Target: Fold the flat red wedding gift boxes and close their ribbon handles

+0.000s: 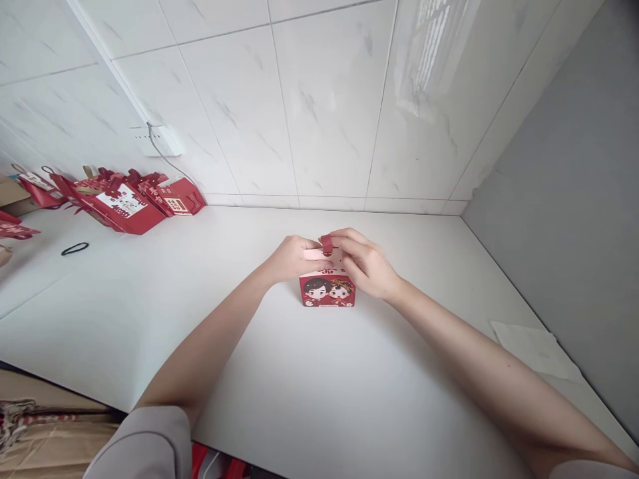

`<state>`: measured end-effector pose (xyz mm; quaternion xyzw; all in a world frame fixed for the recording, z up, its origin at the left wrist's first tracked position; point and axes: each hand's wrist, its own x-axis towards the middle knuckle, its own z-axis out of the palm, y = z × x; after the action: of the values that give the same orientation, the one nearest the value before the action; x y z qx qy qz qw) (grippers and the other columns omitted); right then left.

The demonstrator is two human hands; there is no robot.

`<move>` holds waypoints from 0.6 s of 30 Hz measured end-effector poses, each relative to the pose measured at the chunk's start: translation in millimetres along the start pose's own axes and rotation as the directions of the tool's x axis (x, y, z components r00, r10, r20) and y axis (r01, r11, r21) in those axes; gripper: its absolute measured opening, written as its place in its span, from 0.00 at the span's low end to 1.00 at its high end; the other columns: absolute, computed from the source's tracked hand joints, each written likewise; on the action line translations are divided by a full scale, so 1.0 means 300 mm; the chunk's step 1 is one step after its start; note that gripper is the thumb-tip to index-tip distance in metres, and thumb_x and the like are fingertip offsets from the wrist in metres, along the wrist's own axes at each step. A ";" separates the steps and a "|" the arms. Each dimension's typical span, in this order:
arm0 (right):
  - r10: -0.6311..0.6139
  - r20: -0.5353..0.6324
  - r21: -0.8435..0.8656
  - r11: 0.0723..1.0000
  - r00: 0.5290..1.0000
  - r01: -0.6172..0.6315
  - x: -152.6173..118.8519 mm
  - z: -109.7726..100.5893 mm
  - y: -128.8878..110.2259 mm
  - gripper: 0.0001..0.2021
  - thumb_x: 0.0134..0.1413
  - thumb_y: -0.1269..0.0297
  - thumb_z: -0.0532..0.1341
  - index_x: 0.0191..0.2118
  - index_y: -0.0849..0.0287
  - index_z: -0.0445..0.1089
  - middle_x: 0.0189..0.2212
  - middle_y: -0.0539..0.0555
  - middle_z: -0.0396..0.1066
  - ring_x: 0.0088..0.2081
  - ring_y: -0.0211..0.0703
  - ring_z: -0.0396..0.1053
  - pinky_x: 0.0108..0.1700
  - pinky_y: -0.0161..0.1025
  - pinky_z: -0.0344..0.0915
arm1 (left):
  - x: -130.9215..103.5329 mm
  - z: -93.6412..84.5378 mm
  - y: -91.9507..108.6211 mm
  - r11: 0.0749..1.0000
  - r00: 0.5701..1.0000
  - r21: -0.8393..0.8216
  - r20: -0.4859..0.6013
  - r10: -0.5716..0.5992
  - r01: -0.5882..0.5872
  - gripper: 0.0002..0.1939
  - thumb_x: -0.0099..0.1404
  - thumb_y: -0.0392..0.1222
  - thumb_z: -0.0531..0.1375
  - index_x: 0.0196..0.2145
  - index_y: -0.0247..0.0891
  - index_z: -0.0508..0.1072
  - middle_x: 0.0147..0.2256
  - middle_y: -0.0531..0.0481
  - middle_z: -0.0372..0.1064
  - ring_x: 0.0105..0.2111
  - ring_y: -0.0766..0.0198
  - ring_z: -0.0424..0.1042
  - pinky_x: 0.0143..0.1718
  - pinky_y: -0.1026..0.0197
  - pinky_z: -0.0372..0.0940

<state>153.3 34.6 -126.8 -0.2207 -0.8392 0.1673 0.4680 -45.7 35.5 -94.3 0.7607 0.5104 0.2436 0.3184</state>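
A small red gift box (pixel 327 293) with two cartoon figures on its front stands upright on the white table. Its pale top edge carries a dark red ribbon loop (pixel 327 244). My left hand (pixel 294 258) pinches the upper left part of the box, fingers behind and thumb in front. On the other side, my right hand (pixel 367 263) is closed around the top right of the box, its fingertips at the ribbon loop. The back of the box and some fingertips are hidden.
Several red gift boxes and bags (pixel 127 203) stand at the back left by the wall. A black loop (pixel 74 249) lies nearer on the left. White paper (pixel 534 347) lies at the right edge. A cable (pixel 170 159) hangs from the wall socket (pixel 157 141).
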 end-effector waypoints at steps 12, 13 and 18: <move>0.186 -0.147 0.155 0.974 0.972 -0.163 0.002 0.004 0.015 0.04 0.61 0.69 0.54 0.40 0.54 0.63 0.42 0.54 0.69 0.38 0.41 0.69 0.40 0.41 0.68 | -0.041 -0.027 0.075 0.981 0.960 0.028 -0.199 0.196 -0.194 0.14 0.56 0.52 0.67 0.35 0.39 0.79 0.36 0.50 0.78 0.39 0.59 0.75 0.44 0.60 0.68; 0.158 -0.150 0.140 0.981 0.976 -0.138 0.002 0.006 0.016 0.03 0.62 0.68 0.54 0.39 0.55 0.63 0.41 0.54 0.69 0.38 0.42 0.69 0.40 0.41 0.67 | -0.040 -0.016 0.073 0.982 0.960 0.023 -0.207 0.189 -0.188 0.14 0.55 0.51 0.67 0.34 0.39 0.80 0.35 0.50 0.78 0.39 0.59 0.75 0.42 0.60 0.68; 0.096 -0.168 0.130 0.989 0.981 -0.074 0.004 0.012 0.009 0.03 0.64 0.65 0.55 0.39 0.54 0.65 0.41 0.54 0.68 0.40 0.43 0.68 0.42 0.42 0.67 | -0.022 0.013 0.049 0.987 0.958 -0.007 -0.240 0.157 -0.163 0.15 0.58 0.53 0.65 0.28 0.36 0.80 0.29 0.50 0.76 0.32 0.60 0.74 0.33 0.62 0.65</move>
<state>150.2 37.2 -129.1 -0.2408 -0.7730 0.2187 0.5447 -36.4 24.5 -86.4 0.7603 0.4786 0.3650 0.2443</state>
